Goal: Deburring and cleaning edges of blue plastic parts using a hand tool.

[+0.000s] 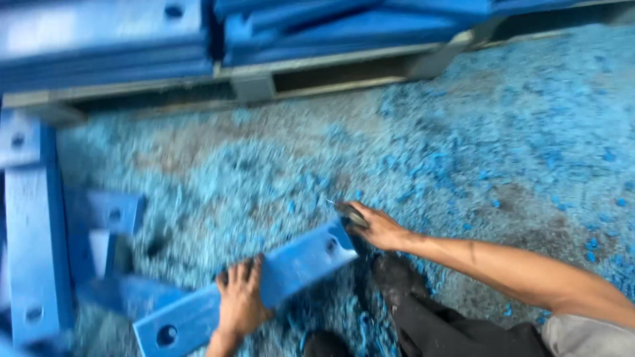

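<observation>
Left hand (241, 301) pressed flat over one blue plastic bar (251, 287), probably to keep it steady on the floor. Right hand (378, 228) closed around a small dark tool (350, 213) at the bar's far end, beside a hole. About three more blue pieces (40, 238) left of the left hand.

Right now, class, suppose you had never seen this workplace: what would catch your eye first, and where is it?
First the blue bar lying slantwise at the bottom centre, with the left hand pressed on it and the right hand holding a small dark tool at its upper end. Then the blue shavings covering the floor, and stacked blue bars on a pallet along the top.
</observation>
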